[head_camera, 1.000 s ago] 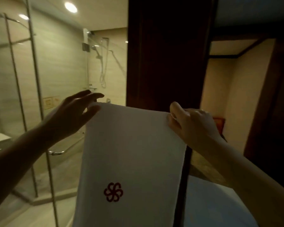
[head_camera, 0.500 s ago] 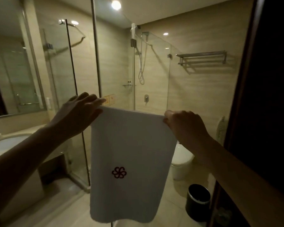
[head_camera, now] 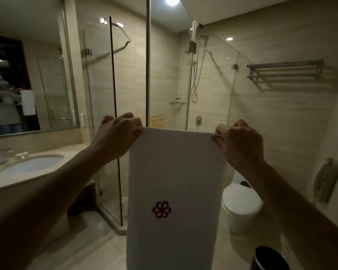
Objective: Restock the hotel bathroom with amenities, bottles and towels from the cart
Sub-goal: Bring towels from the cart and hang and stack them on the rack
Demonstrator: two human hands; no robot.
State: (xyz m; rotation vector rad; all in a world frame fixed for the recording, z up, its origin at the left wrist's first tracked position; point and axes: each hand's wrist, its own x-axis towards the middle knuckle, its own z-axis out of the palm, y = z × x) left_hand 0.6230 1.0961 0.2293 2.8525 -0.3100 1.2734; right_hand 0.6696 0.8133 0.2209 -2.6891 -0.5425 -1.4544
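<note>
A white towel [head_camera: 176,172] with a dark red flower emblem hangs flat in front of me, held up by its two top corners. My left hand [head_camera: 117,135] pinches the top left corner with curled fingers. My right hand [head_camera: 238,141] pinches the top right corner the same way. High on the right wall, above and beyond my right hand, a metal towel rack [head_camera: 285,70] is mounted with nothing on it.
A glass shower enclosure [head_camera: 164,75] stands straight ahead, its door edge [head_camera: 113,94] toward me. The vanity counter with sink [head_camera: 31,164] and mirror [head_camera: 27,75] is left. A toilet [head_camera: 240,203], black bin [head_camera: 269,259] and wall phone [head_camera: 327,180] are right.
I have come from the doorway into the bathroom and the view has swung to the shower and rack. My left hand's fingers have curled onto the towel's corner. The towel stays spread between both hands.
</note>
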